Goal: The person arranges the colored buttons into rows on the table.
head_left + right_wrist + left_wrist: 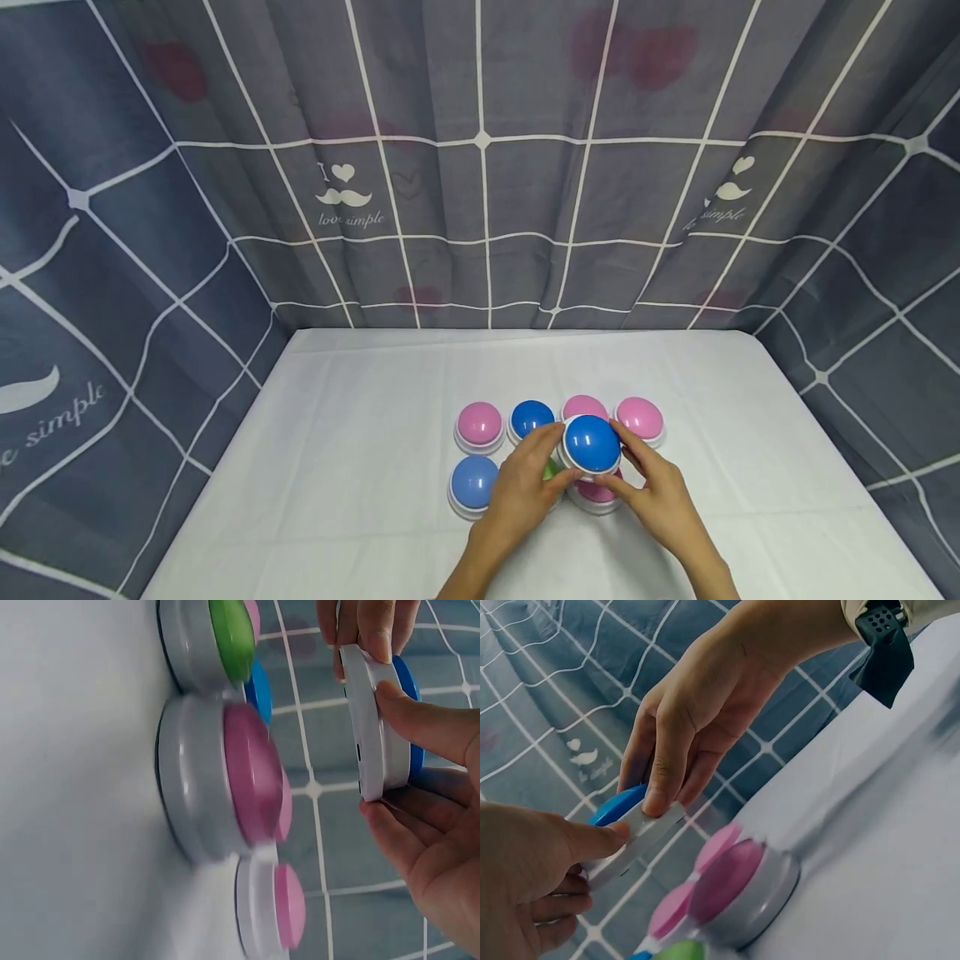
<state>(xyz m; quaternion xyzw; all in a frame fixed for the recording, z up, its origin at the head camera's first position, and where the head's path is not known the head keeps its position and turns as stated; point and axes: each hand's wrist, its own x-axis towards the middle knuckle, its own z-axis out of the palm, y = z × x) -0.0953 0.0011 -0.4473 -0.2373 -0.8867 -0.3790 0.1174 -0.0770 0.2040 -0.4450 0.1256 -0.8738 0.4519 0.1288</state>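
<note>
A push button (592,443) with a blue dome and white base is held above the table between both hands. My left hand (523,487) pinches its left side, thumb at the lower edge of the base. On its right side my right hand (660,504) grips the rim with thumb and fingers. The right wrist view shows the white base (367,727) of this button edge-on, off the table. Beneath the hands stand a green button (551,469), mostly covered by the left hand, and a dark pink button (596,492), partly hidden by the held one.
On the white table (337,467) stand more buttons: a pink one (480,423) and a blue one (532,417) in the back row, pink ones (584,406) further right, and a lighter blue one (473,483) in front. Grey checked curtains (442,192) enclose the back and sides.
</note>
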